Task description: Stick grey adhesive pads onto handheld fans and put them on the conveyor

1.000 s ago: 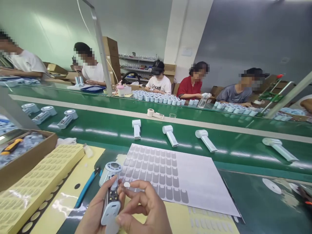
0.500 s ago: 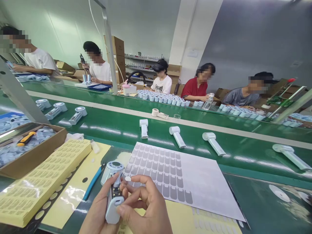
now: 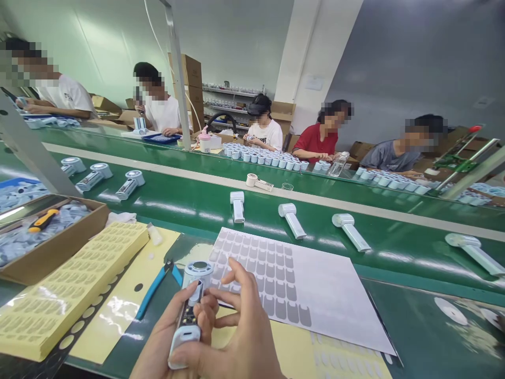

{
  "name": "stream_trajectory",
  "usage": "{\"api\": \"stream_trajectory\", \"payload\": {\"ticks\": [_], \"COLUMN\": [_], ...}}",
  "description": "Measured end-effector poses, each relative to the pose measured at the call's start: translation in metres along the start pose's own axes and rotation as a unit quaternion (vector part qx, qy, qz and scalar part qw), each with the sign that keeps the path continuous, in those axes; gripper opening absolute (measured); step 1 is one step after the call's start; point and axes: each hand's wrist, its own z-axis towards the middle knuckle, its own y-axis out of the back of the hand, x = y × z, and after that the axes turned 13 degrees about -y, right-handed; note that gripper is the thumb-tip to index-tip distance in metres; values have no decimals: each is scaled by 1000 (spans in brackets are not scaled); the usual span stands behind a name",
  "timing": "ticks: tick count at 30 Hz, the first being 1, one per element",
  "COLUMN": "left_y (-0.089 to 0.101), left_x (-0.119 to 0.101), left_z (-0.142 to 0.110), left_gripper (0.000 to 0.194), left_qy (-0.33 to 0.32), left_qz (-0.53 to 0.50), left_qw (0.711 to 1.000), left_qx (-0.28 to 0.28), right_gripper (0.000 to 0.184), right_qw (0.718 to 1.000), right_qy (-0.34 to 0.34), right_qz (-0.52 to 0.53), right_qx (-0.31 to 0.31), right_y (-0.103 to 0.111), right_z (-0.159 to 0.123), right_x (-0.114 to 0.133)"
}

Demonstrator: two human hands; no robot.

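Note:
My left hand (image 3: 163, 342) grips a small pale blue handheld device (image 3: 190, 310) upright, its round head at the top and its open circuit board facing me. My right hand (image 3: 236, 337) is closed against the device, thumb at its lower end and a fingertip pressed on the board near the top. Just behind lies a white sheet of grey stickers (image 3: 276, 279).
A stack of yellow sticker sheets (image 3: 74, 284), blue-handled tweezers (image 3: 155, 284) and a cardboard box of parts (image 3: 47, 237) sit at my left. Several finished devices (image 3: 292, 218) lie on the green conveyor belt (image 3: 355, 210). Several other people work along its far side.
The small white piece held on my right fingertip a second ago has been brought down onto the device's board. The device has shifted slightly right.

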Motion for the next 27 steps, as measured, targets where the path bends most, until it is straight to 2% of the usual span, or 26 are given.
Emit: {"api": "stream_trajectory", "payload": {"ticks": [1,2,4,6,9,13,18,21,24,27], "left_y": [0,1,5,14,30,45,41,42,48,50], "left_x": [-2,-5,-9,-10,-6,3,11,15,19,19], "left_z": [2,5,14,23,33,34,28,33,43,48], "left_gripper": [10,13,17,16,7,15,27,33,37,38], "left_qy": [44,89,145,115,36,-7,-25,-21,-23,-24], "left_qz": [-45,-95,-170,-148,-32,45,100,115,115,117], "left_qw": [998,991,973,980,998,999,993,990,988,988], "left_qx": [-17,-33,-54,-62,-50,21,58,79,102,101], "right_gripper": [103,97,71,43,10,19,20,21,17,9], "right_qw": [999,996,993,993,991,974,960,965,980,989], "right_qy": [-28,-51,-81,-101,-58,0,24,27,4,-28], "right_qz": [38,65,75,37,-98,-219,-278,-256,-179,-108], "right_qx": [16,29,42,53,73,53,33,50,82,101], "right_y": [2,4,9,14,19,14,3,6,14,21], "right_z": [1,2,4,7,10,10,5,5,8,9], "right_x": [0,-1,-7,-18,-40,-63,-75,-76,-73,-64]}}
